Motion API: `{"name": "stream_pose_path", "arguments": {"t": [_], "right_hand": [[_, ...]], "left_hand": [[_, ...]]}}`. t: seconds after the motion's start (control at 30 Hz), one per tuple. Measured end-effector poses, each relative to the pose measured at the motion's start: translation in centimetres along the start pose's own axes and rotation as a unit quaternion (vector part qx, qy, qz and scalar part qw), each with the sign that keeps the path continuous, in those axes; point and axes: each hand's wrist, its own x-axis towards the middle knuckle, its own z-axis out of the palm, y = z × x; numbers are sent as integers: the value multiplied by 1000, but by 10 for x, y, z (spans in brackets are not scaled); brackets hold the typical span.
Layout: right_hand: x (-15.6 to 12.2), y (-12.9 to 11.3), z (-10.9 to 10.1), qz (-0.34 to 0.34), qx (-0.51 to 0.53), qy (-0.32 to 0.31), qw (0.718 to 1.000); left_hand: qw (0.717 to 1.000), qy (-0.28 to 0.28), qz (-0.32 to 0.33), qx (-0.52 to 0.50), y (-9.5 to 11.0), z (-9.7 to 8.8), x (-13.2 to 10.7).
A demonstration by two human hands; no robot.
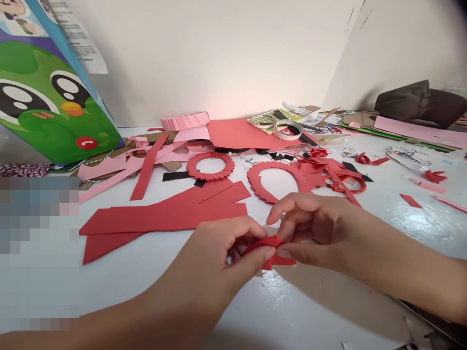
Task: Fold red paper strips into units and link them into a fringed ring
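Observation:
My left hand (222,250) and my right hand (314,228) meet over the white table (146,282), both pinching one small folded red paper piece (270,249). The left thumb and fingers close on its left end, while the right fingertips grip its right end. Just beyond the hands lie long red paper strips (164,218), a pleated red paper ring (210,166) and a larger red paper ring (272,181).
Pink strips (120,170), a pink pleated band (185,121), a red sheet (241,132), tape rolls (288,129) and red-handled scissors (346,182) clutter the back. A colourful green box (47,92) leans at far left. A dark cloth (419,102) lies at far right.

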Motion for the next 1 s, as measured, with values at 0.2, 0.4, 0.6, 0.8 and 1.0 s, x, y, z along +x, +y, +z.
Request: {"name": "stream_pose_path", "arguments": {"t": [0.2, 0.4, 0.6, 0.8, 1.0], "right_hand": [[-3, -3, 2, -10, -73, 14, 997], [-6, -8, 5, -44, -158, 35, 986], [-7, -10, 3, -70, -192, 9, 979], [-7, -5, -2, -81, -260, 26, 962], [-7, -4, 2, -50, -223, -4, 973]], "left_hand": [[999, 6, -19, 25, -1, 0, 0], [998, -4, -23, 56, -2, -1, -2], [999, -11, -27, 30, -1, 1, -2], [999, -26, -28, 20, -7, 2, -4], [998, -59, -32, -5, -5, 0, -2]]}}
